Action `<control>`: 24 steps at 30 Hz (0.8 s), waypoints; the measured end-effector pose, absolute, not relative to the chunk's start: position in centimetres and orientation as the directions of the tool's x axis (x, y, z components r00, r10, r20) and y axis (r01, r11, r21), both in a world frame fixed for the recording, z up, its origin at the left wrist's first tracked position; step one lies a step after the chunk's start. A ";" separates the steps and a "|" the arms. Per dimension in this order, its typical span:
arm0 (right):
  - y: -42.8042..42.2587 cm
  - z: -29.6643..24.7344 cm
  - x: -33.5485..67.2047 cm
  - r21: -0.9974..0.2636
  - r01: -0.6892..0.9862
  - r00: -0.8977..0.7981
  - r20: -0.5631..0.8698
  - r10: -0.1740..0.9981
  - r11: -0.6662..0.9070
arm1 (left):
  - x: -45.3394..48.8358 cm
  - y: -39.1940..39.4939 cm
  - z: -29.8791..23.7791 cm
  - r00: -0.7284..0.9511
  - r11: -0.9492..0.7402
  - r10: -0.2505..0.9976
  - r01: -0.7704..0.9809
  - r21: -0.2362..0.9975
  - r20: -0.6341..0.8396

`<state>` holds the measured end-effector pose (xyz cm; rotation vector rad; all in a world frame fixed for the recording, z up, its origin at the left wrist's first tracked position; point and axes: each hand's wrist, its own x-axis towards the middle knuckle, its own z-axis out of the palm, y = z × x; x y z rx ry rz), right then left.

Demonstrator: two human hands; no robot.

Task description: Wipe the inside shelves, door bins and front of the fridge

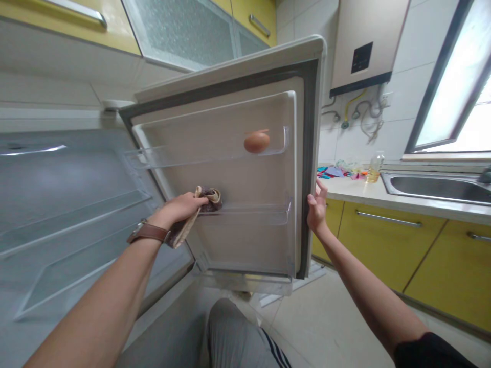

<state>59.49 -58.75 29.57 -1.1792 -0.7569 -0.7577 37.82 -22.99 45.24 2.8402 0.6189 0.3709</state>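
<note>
My left hand (183, 206), with a brown watch on the wrist, is closed on a brown cloth (209, 198) and presses it against the lower clear shelf (253, 213) of the open fridge door (233, 168). My right hand (316, 207) grips the door's outer edge, fingers wrapped round it. One brown egg (257, 141) lies in the upper door shelf.
The fridge interior (57, 204) with glass shelves opens at the left. Yellow cabinets (402, 250) run under a counter with a steel sink (433, 186), an oil bottle (375, 167) and colourful scraps. A water heater (364, 46) hangs above. My knee (233, 332) is below.
</note>
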 end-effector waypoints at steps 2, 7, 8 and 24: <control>-58.7 29.6 59.8 -0.497 0.841 0.527 0.842 -0.112 0.215 | 37.7 -22.6 45.4 0.881 -0.886 0.439 0.393 0.246 0.173; -58.2 30.0 61.4 -0.503 0.836 0.534 0.838 -0.114 0.220 | 37.6 -24.6 45.6 0.853 -0.874 0.485 0.465 0.139 0.194; -58.1 30.2 61.8 -0.513 0.830 0.544 0.832 -0.111 0.218 | 37.5 -25.1 45.6 0.846 -0.870 0.493 0.479 0.118 0.202; -57.1 30.7 63.3 -0.551 0.793 0.595 0.792 -0.134 0.260 | 37.8 -35.0 42.2 0.752 -0.931 0.313 0.363 0.033 0.580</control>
